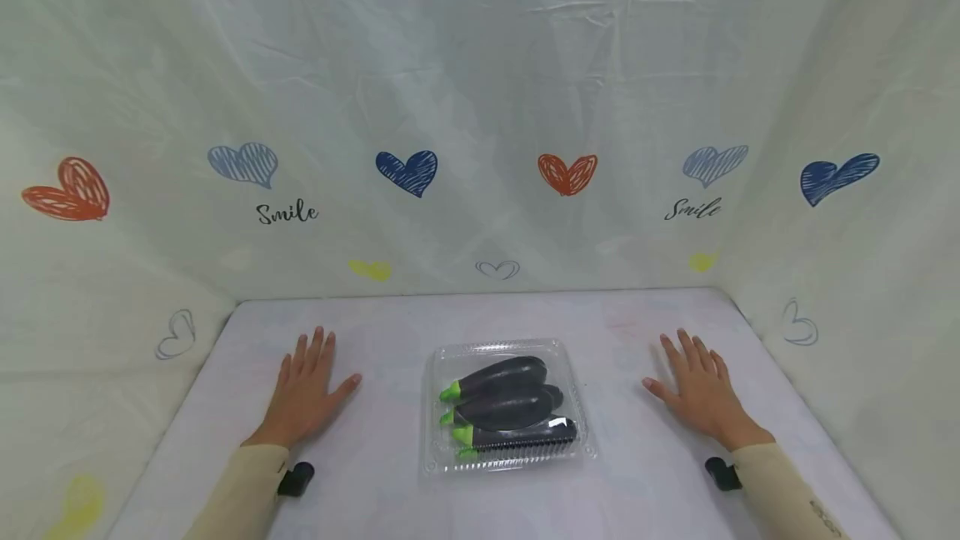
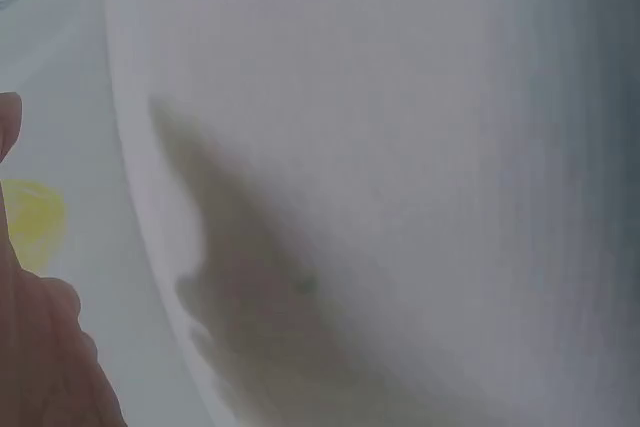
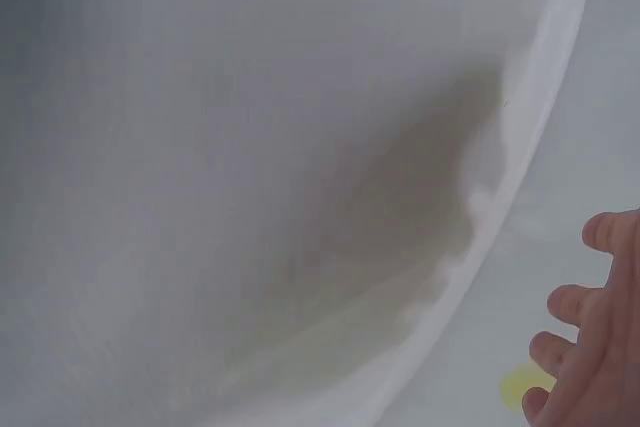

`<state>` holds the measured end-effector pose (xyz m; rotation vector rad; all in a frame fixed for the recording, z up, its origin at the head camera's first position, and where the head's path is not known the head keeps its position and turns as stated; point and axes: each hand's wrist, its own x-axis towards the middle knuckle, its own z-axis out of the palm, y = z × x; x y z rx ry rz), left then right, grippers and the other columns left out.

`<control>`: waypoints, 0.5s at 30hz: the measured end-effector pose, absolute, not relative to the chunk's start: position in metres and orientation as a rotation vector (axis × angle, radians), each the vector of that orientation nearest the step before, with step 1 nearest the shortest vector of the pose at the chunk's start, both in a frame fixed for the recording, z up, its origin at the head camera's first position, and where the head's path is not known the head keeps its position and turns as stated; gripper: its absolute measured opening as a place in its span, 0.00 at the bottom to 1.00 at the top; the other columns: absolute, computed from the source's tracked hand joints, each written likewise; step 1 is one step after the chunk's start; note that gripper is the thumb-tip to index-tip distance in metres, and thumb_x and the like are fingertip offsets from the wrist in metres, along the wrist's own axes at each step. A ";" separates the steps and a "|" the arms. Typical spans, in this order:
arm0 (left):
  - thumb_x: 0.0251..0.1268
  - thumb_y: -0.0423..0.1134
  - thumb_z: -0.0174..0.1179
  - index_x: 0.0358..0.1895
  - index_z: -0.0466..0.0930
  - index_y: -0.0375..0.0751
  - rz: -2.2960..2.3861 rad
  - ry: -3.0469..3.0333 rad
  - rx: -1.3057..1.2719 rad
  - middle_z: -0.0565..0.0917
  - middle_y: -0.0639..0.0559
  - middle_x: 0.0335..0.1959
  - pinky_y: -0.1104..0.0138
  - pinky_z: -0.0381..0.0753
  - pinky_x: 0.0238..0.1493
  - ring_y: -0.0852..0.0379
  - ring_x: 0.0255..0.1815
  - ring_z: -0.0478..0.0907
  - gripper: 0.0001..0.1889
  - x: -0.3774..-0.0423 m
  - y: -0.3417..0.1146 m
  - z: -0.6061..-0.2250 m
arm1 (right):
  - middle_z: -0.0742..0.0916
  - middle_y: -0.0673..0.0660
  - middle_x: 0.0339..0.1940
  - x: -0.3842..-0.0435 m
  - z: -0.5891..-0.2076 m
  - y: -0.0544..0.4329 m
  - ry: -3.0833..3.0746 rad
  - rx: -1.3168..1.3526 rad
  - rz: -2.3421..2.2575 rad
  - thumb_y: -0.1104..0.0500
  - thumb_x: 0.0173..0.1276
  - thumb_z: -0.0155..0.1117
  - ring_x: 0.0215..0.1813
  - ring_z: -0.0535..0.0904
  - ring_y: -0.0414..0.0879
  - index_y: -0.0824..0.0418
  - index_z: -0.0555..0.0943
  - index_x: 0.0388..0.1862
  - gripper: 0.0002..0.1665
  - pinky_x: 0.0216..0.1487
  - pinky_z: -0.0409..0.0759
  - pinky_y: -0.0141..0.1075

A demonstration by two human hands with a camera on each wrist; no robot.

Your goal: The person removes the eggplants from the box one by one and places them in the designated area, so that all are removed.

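A clear plastic clamshell box (image 1: 512, 346) with a ridged rim lies on the white table, lid down over several dark eggplants (image 1: 504, 407) with bright green stem ends pointing left. Left of the box is my left hand (image 1: 303, 390), palm down, fingers spread and straight, holding nothing. My right hand (image 1: 701, 390) is to the right of the box in much the same pose, its thumb toward the box. In the left wrist view part of the left hand (image 2: 45, 357) shows at the lower left edge; the right wrist view catches the right fingers (image 3: 570, 305) at its right edge.
The white table (image 1: 375, 482) ends at a hanging pale cloth (image 1: 480, 107) printed with hearts and the word Smile, which also rises along both sides. A black wrist device (image 1: 296, 479) sits at the left cuff, another black device (image 1: 722, 473) at the right.
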<state>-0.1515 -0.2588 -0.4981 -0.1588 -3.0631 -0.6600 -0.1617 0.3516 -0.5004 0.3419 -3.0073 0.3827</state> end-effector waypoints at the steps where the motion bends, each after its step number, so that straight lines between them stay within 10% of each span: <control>1: 0.78 0.62 0.56 0.83 0.46 0.24 -0.665 -3.057 -0.173 0.43 0.26 0.85 0.32 0.34 0.82 0.25 0.85 0.35 0.51 -0.150 -0.257 -0.498 | 0.59 0.81 0.80 -0.160 -0.500 0.349 -3.005 0.349 0.373 0.39 0.74 0.67 0.79 0.53 0.80 0.72 0.61 0.81 0.53 0.75 0.51 0.74; 15: 0.74 0.58 0.63 0.83 0.51 0.28 -0.688 -3.000 -0.342 0.50 0.31 0.85 0.32 0.43 0.82 0.27 0.85 0.43 0.49 -0.121 -0.209 -0.489 | 0.65 0.76 0.79 -0.133 -0.489 0.309 -2.905 0.467 0.354 0.41 0.71 0.70 0.77 0.59 0.77 0.68 0.63 0.80 0.51 0.74 0.56 0.72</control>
